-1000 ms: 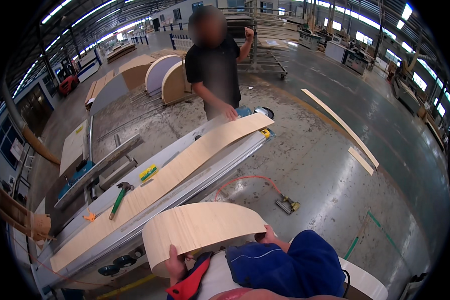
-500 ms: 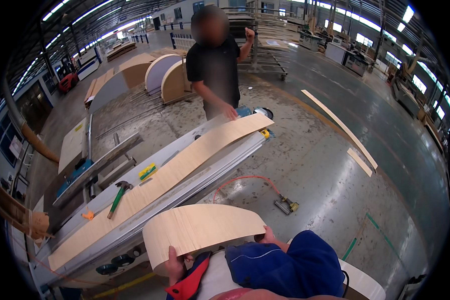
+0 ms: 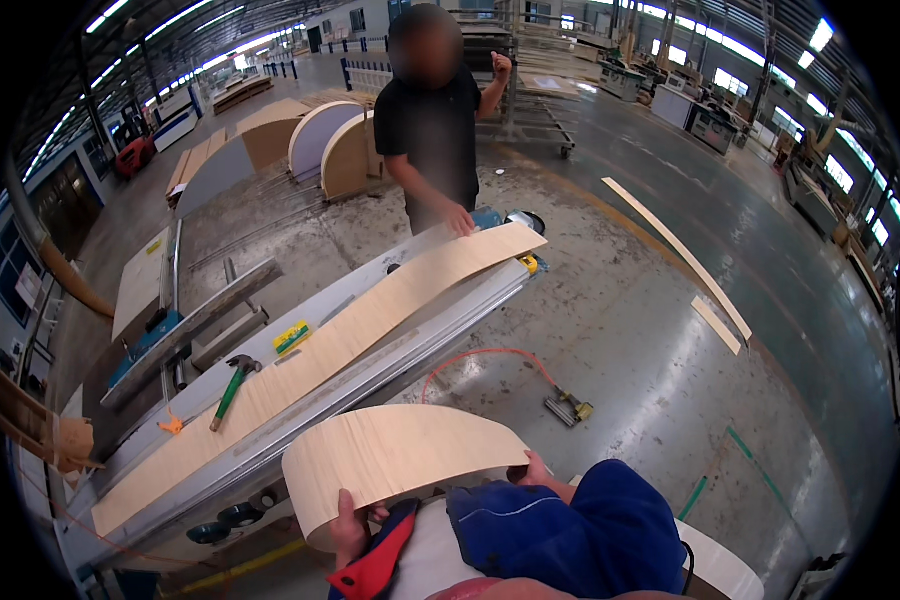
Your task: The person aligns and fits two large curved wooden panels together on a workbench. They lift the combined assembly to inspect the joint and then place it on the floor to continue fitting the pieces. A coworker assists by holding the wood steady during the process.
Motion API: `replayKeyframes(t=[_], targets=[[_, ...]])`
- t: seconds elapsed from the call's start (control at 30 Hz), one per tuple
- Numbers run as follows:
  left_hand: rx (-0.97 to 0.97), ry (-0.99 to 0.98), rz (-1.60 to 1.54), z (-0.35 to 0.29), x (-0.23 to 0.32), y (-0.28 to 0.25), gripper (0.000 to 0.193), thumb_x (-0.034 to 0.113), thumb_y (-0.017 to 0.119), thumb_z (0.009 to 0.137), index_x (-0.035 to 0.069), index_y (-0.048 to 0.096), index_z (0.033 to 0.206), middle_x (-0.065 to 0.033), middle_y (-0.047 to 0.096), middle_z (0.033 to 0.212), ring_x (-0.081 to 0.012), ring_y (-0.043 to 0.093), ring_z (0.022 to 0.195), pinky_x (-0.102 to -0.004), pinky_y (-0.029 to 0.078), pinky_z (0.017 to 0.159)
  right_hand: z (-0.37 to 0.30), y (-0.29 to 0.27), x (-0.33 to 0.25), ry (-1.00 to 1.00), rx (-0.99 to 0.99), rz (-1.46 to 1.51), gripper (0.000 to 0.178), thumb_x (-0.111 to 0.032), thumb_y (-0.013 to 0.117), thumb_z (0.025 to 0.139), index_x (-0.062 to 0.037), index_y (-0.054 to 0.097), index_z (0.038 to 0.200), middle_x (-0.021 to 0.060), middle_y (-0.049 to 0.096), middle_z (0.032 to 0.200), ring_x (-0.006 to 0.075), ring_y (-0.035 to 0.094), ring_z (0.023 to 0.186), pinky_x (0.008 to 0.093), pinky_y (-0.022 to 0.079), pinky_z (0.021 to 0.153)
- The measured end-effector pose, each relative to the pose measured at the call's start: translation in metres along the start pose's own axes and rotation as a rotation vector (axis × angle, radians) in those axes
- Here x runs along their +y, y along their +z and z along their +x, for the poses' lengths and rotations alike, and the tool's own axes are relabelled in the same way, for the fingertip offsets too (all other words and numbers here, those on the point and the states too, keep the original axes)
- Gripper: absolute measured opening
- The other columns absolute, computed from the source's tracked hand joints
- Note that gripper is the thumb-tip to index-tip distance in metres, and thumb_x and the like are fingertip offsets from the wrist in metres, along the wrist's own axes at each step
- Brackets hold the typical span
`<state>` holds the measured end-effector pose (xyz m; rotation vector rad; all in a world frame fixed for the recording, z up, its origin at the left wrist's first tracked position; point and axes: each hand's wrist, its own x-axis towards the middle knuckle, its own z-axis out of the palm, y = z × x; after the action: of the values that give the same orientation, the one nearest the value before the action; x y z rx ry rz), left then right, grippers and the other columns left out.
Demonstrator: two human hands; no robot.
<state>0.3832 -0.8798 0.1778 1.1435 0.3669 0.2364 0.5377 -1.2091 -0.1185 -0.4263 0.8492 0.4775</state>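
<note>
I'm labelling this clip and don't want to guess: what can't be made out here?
Curved wooden sheet: head view, inner face mostly hidden by its outer face.
Right hand: head view, grip partly lost in shadow.
Co-worker: head view, face blurred.
Floor tool: head view, too small to identify.
Pale curved piece: head view, partly hidden by blue sleeve.

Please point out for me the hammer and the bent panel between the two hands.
Hammer (image 3: 230, 395): head view, on its green handle.
Bent panel (image 3: 400, 450): head view, on its broad outer face.
</note>
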Motion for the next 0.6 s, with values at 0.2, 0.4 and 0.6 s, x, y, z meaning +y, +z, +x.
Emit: replayKeyframes(t=[0.2, 0.4, 0.6], targets=[[0.039, -0.077, -0.039, 0.006, -0.011, -0.008, 0.051, 0.043, 0.036, 0.101, -0.004, 0.055, 0.109, -0.0145, 0.063, 0.078, -0.0216, 0.06, 0.065, -0.0307, 0.045, 0.058, 0.02, -0.016, -0.005, -0.011, -0.056, 0.017, 0.021, -0.02, 0.046, 0.086, -0.0065, 0.061, 0.092, 0.0042, 0.064, 0.073, 0.018, 0.063, 0.06, 0.031, 0.053, 0.053], [0.036, -0.063, -0.011, 0.006, -0.005, -0.001, 0.051, 0.043, 0.037, 0.101, -0.004, 0.055, 0.109, -0.0145, 0.062, 0.077, -0.0218, 0.059, 0.064, -0.0309, 0.046, 0.058, 0.023, -0.017, -0.005, -0.008, -0.03, -0.01, 0.022, -0.026, 0.046, 0.085, -0.0111, 0.061, 0.084, 0.0022, 0.061, 0.07, 0.0189, 0.058, 0.062, 0.0301, 0.045, 0.054], [0.018, -0.072, -0.02, 0.007, -0.012, -0.005, 0.052, 0.044, 0.04, 0.1, -0.005, 0.055, 0.109, -0.0149, 0.062, 0.077, -0.0224, 0.06, 0.064, -0.0319, 0.046, 0.058, 0.033, -0.031, -0.005, 0.019, -0.148, 0.014, 0.019, -0.017, 0.045, 0.086, -0.0076, 0.061, 0.09, 0.0028, 0.064, 0.071, 0.0166, 0.064, 0.062, 0.0323, 0.054, 0.056]])
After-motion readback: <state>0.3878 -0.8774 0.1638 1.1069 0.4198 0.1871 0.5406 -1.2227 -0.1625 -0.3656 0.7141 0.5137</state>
